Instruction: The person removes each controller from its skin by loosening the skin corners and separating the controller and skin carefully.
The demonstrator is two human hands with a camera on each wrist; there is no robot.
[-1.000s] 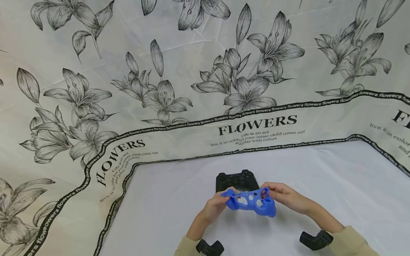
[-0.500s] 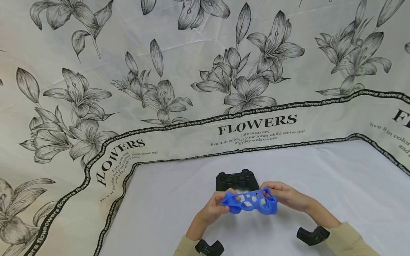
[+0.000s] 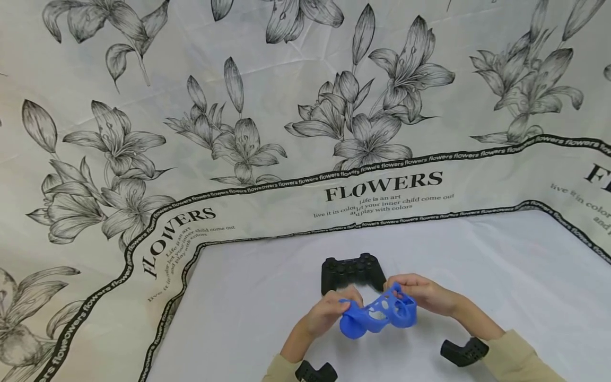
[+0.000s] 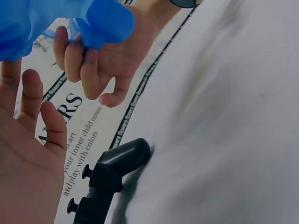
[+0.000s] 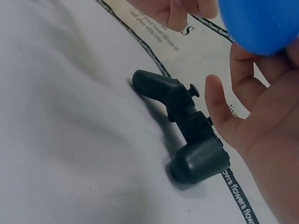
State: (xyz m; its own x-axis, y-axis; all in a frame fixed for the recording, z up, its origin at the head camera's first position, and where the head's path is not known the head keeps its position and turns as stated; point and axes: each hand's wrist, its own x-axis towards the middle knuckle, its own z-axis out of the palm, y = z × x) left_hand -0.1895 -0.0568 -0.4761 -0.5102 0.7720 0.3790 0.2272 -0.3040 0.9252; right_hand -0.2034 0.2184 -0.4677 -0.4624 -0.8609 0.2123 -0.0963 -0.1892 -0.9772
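A blue silicone controller cover (image 3: 355, 321) with cut-out holes is held up between both hands in the head view. My left hand (image 3: 325, 313) pinches its left end, thumb on top. The right hand (image 3: 424, 293) grips the upper edge of the cover's right end. The cover hangs tilted, its left end lower. Just beyond the hands a black game controller (image 3: 353, 271) lies on the white cloth, its near edge partly hidden by the left fingers. In the right wrist view, the blue cover (image 5: 261, 25) sits at the right fingertips, with the controller (image 5: 182, 126) below.
White cloth (image 3: 238, 307) covers the table. Behind it rises a floral fabric backdrop (image 3: 267, 212) with black-lined bands and printed lettering. Black wrist mounts (image 3: 464, 352) sit at both sleeve cuffs.
The left hand has shifted slightly down and right, lowering and twisting the cover's left end. The right hand keeps its hold nearly in place. The black controller has not moved.
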